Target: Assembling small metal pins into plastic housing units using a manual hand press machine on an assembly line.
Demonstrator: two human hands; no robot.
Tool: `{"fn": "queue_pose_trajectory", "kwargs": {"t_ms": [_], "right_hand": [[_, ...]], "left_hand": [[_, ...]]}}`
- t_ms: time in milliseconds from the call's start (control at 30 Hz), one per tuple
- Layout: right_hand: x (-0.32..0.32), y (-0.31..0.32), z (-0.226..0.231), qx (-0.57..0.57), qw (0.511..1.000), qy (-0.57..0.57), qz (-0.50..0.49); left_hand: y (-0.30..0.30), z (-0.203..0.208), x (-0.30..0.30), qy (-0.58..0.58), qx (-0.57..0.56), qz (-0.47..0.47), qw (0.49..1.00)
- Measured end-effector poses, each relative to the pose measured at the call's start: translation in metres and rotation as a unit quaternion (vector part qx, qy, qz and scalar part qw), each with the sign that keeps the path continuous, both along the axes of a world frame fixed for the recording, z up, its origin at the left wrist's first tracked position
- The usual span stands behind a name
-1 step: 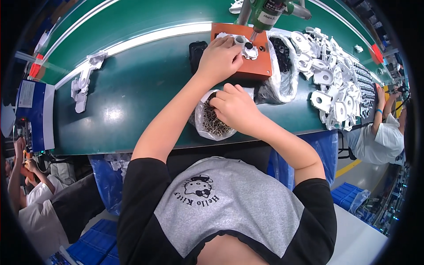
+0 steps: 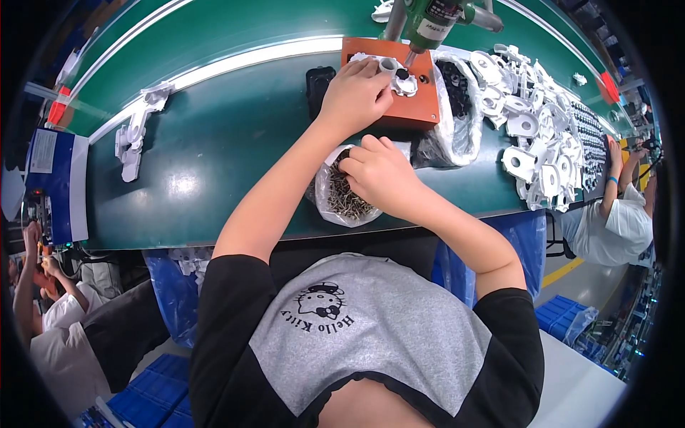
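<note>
My left hand (image 2: pixel 354 98) is closed on a white plastic part (image 2: pixel 405 85) that lies on an orange block fixture (image 2: pixel 421 108). A round black piece (image 2: pixel 402 73) sits in the part, right of my fingers. Lower down, my right hand (image 2: pixel 382 171) reaches into a clear plastic bag (image 2: pixel 334 214) of small metal screws (image 2: pixel 345 198). Its fingers are bent together at the heap, and their tips are hidden, so what they pinch does not show. Above the fixture hangs a green power screwdriver (image 2: pixel 432 25), its bit pointing down near the part.
Right of the fixture stands a bag of black pieces (image 2: pixel 454 85). Beyond it lies a large pile of white plastic parts (image 2: pixel 528 125). A black holder (image 2: pixel 319 87) stands left of the fixture. One white assembly (image 2: pixel 135 135) lies far left. Other people sit at both sides.
</note>
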State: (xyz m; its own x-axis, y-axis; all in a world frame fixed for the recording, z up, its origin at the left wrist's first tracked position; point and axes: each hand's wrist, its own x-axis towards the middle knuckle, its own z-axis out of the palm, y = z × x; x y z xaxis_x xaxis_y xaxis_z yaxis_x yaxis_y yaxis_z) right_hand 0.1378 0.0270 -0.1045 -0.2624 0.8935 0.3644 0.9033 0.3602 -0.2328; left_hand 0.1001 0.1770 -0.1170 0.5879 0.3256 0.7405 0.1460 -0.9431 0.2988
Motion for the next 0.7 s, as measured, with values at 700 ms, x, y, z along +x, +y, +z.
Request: {"fn": "queue_pose_trajectory", "kwargs": {"t_ms": [700], "right_hand": [[0.002, -0.001, 0.0, 0.022, 0.999, 0.003, 0.028]], "left_hand": [[0.001, -0.003, 0.001, -0.009, 0.001, 0.007, 1.0]]}}
